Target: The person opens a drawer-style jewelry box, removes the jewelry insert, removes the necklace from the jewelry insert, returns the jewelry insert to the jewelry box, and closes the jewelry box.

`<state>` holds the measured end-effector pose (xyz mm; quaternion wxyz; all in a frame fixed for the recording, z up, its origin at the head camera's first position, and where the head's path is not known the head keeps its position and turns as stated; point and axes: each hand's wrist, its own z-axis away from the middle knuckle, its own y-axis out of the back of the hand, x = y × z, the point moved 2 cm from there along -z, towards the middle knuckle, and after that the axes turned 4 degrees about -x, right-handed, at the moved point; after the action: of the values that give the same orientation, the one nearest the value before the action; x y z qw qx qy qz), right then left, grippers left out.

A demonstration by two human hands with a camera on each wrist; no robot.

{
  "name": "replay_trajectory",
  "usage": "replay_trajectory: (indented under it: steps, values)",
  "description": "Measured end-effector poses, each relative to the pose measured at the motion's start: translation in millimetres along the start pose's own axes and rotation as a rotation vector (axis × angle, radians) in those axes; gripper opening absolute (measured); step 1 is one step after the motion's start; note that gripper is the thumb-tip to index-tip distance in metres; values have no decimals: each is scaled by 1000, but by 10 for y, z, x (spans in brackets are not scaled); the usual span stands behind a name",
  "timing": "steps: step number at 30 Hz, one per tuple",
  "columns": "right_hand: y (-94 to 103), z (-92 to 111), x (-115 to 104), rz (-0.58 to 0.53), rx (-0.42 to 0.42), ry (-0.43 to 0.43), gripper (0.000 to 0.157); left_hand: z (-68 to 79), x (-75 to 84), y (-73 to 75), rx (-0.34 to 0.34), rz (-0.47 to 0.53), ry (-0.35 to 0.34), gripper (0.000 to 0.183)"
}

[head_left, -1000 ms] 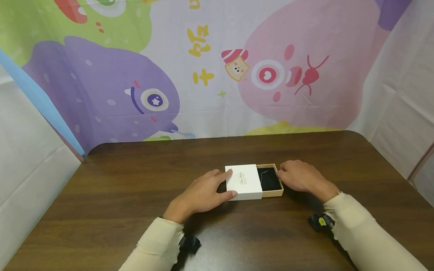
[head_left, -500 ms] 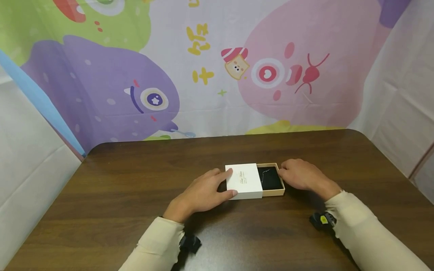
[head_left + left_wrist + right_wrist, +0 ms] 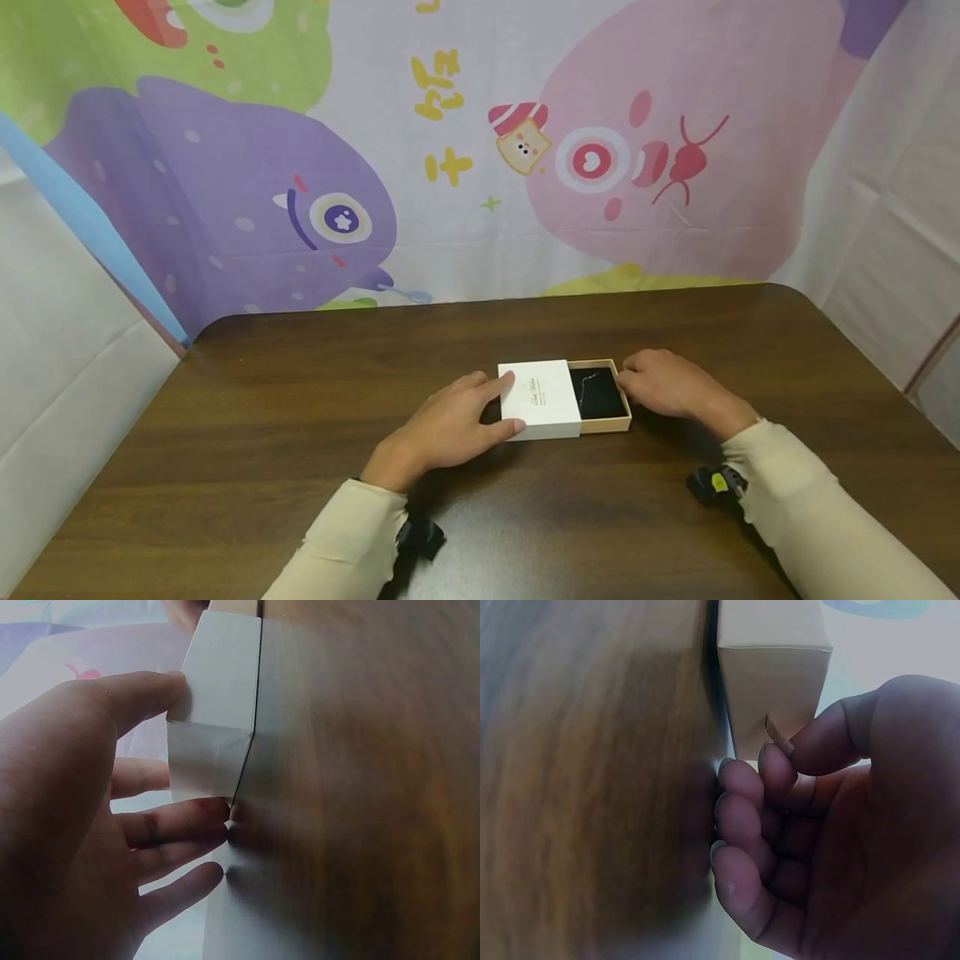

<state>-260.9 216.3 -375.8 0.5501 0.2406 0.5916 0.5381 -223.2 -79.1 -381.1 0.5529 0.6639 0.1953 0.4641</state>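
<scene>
A small jewellery box lies on the brown table, its white sleeve [image 3: 536, 400] printed with fine lettering. From the right end of the sleeve sticks a tan drawer [image 3: 606, 425]. Inside the drawer, a black pad [image 3: 606, 393] bears a thin silvery chain [image 3: 585, 385]. My left hand [image 3: 446, 425] holds the sleeve's left end between thumb and forefinger; its other fingertips are down by the table in the left wrist view. With thumb and curled forefinger, my right hand [image 3: 663, 383] pinches a small pull tab [image 3: 778, 737] on the drawer's end face [image 3: 769, 686].
A dark wood table [image 3: 315, 367] carries the box. Behind it hangs a cloth [image 3: 465, 250] with cartoon figures, and pale cloth hangs at both sides. Black wrist cameras sit under both cuffs.
The drawer has slid slightly to the right, out of the sleeve, along with my right hand. My left hand has stayed in place on the sleeve.
</scene>
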Motion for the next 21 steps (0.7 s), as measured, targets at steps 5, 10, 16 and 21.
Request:
replay_trajectory:
  steps: [5,10,16,21]
  values:
    - [6,8,10,-13,18,40,29,0,4,7,-5,3,8,72]
    - [9,20,38,-59,1,69,27,-1,9,7,-10,3,9,72]
    - [12,18,74,-76,-5,84,24,-7,5,3,-8,6,4,72]
    - [20,23,96,-106,-6,120,26,-4,-1,3,-4,7,2,73]
